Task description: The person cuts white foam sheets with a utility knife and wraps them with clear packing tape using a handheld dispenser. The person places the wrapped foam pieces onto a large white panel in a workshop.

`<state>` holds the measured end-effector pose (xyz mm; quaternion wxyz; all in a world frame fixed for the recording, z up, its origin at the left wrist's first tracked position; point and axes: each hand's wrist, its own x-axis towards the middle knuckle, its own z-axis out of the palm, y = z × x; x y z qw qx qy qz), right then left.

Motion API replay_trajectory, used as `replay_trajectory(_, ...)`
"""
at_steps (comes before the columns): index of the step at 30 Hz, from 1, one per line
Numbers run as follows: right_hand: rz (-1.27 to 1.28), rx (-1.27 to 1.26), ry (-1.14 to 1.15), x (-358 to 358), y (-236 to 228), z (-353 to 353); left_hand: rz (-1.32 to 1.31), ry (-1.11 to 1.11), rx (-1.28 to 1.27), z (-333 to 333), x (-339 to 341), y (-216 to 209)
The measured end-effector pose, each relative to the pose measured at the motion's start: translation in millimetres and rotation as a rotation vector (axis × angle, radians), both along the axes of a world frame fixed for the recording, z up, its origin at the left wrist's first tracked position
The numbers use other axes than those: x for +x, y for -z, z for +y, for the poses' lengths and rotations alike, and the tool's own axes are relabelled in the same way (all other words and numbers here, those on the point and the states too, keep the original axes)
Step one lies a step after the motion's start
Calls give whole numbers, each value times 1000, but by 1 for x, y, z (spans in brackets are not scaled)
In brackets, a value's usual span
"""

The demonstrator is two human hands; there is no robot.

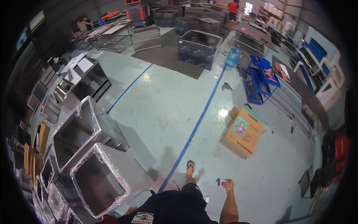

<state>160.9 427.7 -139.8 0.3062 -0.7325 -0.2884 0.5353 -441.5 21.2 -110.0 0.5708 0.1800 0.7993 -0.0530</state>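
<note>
My right hand (228, 185) hangs over the floor at the lower right, fingers loosely curled and apart, with nothing visible in it. Below it on the floor lies a small dark scrap (218, 182). A sliver of my left arm or hand (130, 210) shows at the lower edge beside my dark shirt; its fingers are hidden. Closest to that side stands an open metal box frame (128, 170) edged in clear plastic wrap. Ahead of my right hand, a brown cardboard box (244, 132) sits tilted in view on the floor.
A blue tape line (197, 127) runs along the pale floor (164, 108). At the right stand a blue cart (257, 87) and a water jug (233, 56). More metal cabinets (199, 50) stand ahead, and a person in red (233, 11) is at the far back.
</note>
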Motion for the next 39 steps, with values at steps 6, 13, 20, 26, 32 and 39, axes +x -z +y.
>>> replay_trajectory(6, -201, -152, -441, -124, 41, 170, -55, -609, -2, 123, 45, -16)
replay_trajectory(13, -386, 221, -1537, -356, 40, 341, 325, -985, 638, 342, -22, -19)
replay_trajectory(20, -2, 12, -1124, -542, 9, 544, 54, -980, 87, 420, -112, 15)
replay_trajectory(26, 0, -69, -532, -552, -7, 660, -107, -736, -87, 504, -259, 26)
replay_trajectory(32, -276, -682, -442, -582, 47, 690, 171, -1115, 496, 715, -507, 23)
replay_trajectory(39, -378, -610, -877, -831, 96, 884, 315, -1160, 582, 883, -685, 1)
